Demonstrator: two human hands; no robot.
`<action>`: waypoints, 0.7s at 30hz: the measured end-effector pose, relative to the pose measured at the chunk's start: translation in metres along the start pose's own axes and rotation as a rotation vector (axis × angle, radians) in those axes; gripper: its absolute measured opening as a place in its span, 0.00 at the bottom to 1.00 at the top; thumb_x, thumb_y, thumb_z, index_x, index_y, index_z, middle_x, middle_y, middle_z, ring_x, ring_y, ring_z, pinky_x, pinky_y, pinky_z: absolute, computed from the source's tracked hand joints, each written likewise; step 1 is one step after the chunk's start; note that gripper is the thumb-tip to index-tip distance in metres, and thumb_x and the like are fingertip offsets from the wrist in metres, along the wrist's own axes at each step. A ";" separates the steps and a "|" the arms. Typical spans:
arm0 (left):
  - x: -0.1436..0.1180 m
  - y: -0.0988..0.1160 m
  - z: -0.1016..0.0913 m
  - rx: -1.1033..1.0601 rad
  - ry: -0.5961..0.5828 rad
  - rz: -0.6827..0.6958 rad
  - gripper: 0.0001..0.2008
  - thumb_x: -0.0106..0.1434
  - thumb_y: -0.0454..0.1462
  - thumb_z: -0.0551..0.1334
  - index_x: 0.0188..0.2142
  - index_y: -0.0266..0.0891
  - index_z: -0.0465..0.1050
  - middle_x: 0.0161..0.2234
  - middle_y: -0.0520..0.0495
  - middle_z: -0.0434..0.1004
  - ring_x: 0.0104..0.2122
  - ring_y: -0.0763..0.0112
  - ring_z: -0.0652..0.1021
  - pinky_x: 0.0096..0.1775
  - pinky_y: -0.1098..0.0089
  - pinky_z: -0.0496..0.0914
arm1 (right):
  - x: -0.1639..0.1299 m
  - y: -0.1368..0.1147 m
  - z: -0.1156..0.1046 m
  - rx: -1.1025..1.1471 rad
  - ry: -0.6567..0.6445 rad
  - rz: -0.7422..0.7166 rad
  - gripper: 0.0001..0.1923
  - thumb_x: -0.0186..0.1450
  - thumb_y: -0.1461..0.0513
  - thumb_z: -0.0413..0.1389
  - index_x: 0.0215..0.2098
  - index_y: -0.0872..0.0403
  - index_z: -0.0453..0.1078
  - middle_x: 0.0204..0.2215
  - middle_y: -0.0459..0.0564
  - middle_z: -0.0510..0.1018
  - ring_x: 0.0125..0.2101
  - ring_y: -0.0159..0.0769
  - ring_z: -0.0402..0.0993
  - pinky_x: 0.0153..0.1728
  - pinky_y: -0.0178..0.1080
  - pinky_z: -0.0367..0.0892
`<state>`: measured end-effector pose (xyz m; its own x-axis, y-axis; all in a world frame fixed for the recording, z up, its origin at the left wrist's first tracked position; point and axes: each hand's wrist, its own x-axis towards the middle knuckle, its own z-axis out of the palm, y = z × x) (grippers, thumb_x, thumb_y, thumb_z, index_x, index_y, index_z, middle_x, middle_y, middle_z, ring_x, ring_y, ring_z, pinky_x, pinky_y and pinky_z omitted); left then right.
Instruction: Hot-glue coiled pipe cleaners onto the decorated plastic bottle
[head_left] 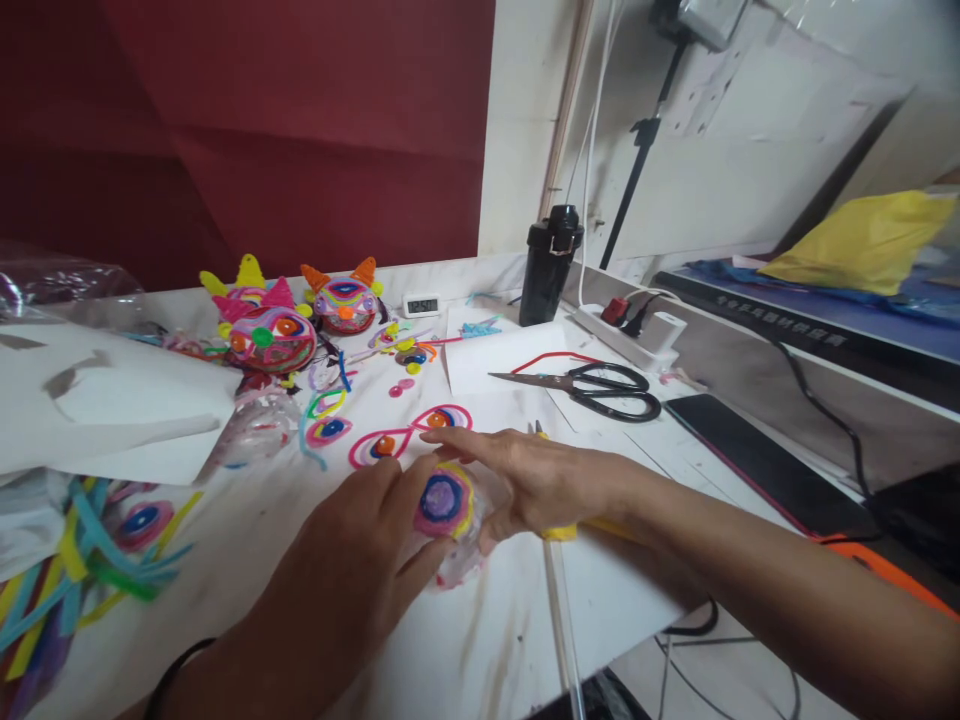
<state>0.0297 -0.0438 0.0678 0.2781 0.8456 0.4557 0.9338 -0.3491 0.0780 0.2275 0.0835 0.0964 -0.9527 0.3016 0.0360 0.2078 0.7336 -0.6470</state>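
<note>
My left hand (360, 545) has its fingers closed around the left side of a clear plastic piece (471, 545). On top of that piece sits a coiled disc (442, 502) of fuzzy pipe cleaner, with a lilac middle, then blue, pink and yellow rings. From the right, my right hand (532, 482) grips the same plastic piece between thumb and fingers. Just beyond my fingertips lie pink pipe-cleaner loops (411, 435) with orange-and-blue eye shapes. Under my right wrist is a yellow tool (559, 533), partly hidden, with a clear rod (564, 620) pointing toward me.
Black-handled scissors (611, 390) lie on white paper at the right. Finished mask-like ornaments (271, 338), a small digital clock (421, 305) and a black bottle (547, 268) stand at the back. Loose pipe cleaners (82, 560) are piled at left. A power strip (630, 335) lies behind a phone-like black slab (757, 465).
</note>
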 end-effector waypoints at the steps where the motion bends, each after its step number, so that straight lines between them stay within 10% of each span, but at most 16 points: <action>1: 0.000 0.000 0.001 -0.005 -0.008 -0.006 0.19 0.68 0.35 0.58 0.57 0.46 0.58 0.44 0.41 0.76 0.40 0.51 0.81 0.37 0.55 0.78 | -0.002 -0.002 0.002 -0.005 0.023 0.016 0.51 0.57 0.71 0.71 0.72 0.55 0.53 0.63 0.63 0.74 0.60 0.52 0.74 0.57 0.49 0.69; 12: 0.001 0.000 -0.003 -0.078 -0.033 0.025 0.17 0.66 0.32 0.57 0.55 0.42 0.64 0.41 0.41 0.75 0.38 0.52 0.80 0.35 0.56 0.79 | -0.015 -0.024 0.025 -0.041 0.267 0.077 0.10 0.70 0.63 0.63 0.49 0.56 0.75 0.46 0.56 0.79 0.46 0.47 0.77 0.48 0.48 0.73; 21: 0.017 -0.033 -0.009 -0.475 -0.202 -0.108 0.18 0.72 0.38 0.53 0.52 0.38 0.78 0.42 0.41 0.81 0.41 0.57 0.81 0.41 0.61 0.76 | -0.010 -0.029 0.026 -0.047 0.254 0.132 0.11 0.68 0.67 0.65 0.49 0.59 0.77 0.45 0.56 0.79 0.45 0.47 0.77 0.48 0.49 0.71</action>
<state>0.0014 -0.0213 0.0812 0.2673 0.9317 0.2461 0.7679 -0.3602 0.5297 0.2251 0.0440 0.0950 -0.8320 0.5351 0.1468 0.3426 0.7035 -0.6227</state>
